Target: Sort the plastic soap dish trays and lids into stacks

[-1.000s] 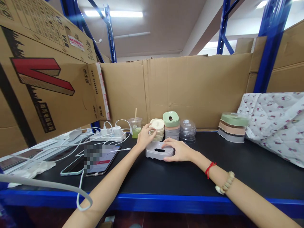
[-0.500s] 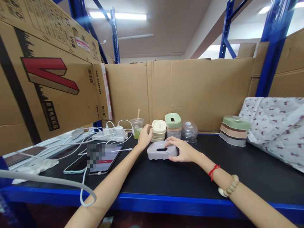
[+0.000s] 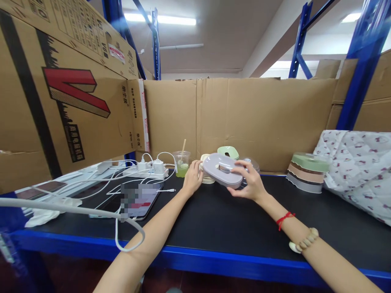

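My right hand [image 3: 249, 183] grips the right end of a lilac oval cover [image 3: 210, 162] with a long slot in its top. The cover is raised off the black tabletop and tilted, its slotted face partly toward me. My left hand [image 3: 194, 179] is at the left side of a stack of cream containers [image 3: 208, 179], fingers slightly bent and not wrapped round anything I can see. Whether its fingertips touch the stack or the cover's left end, I cannot tell. Behind the cover, a green slotted cover [image 3: 228, 152] and clear round plastic containers [image 3: 254, 163] are partly hidden.
Left of the stack stands a plastic cup [image 3: 182, 169] of green drink with a straw. Phones [image 3: 142, 201], white cables and a power strip [image 3: 161, 174] lie farther left. At right are stacked green, peach and grey covers [image 3: 307, 177] beside a patterned quilted cloth [image 3: 360, 175]. Cardboard [image 3: 259, 122] walls the back.
My right hand has lifted the lilac cover off the tabletop and tilted it, bringing it in front of the stacks. My left hand stays by the cream stack. The view has shifted slightly.
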### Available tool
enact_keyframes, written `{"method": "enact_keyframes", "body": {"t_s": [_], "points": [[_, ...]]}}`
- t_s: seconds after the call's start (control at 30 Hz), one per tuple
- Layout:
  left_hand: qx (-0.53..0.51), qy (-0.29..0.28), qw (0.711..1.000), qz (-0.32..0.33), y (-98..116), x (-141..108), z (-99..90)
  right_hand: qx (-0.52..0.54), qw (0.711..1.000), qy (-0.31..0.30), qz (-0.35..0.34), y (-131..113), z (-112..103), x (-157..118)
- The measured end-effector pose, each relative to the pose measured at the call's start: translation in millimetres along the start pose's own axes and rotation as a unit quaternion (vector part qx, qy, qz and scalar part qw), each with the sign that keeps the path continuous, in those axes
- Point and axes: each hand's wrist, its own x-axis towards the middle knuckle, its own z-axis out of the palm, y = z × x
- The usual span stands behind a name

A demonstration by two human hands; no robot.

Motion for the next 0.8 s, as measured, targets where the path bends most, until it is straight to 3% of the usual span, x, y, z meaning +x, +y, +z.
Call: {"method": "enact_keyframes", "body": {"t_s": [0.1,0.2,0.37,0.47,0.57,0.8], "points": [[0.021,-0.008,1.0,0.021,-3,-1,5.7,-0.097,0.992,0.051,0.065,6,6,7],[0.027,-0.019,0.999,0.025,-5,-2,9.7,-0.14,0.975,0.059,0.16,13,18,17],[0.017,-0.019,1.0,0.007,-3,-2,10.5,-0.143,0.933,-0.026,0.329,17,41,39],[0.011,-0.024,0.999,-0.018,0,-1,10.1,-0.143,0.905,-0.066,0.396,16,49,47],[0.004,-0.022,0.999,-0.027,1,-1,10.6,-0.137,0.902,-0.064,0.404,19,53,45],[0.026,-0.015,1.0,0.003,-4,-1,12.7,-0.062,0.935,-0.019,0.348,34,56,24]]}}
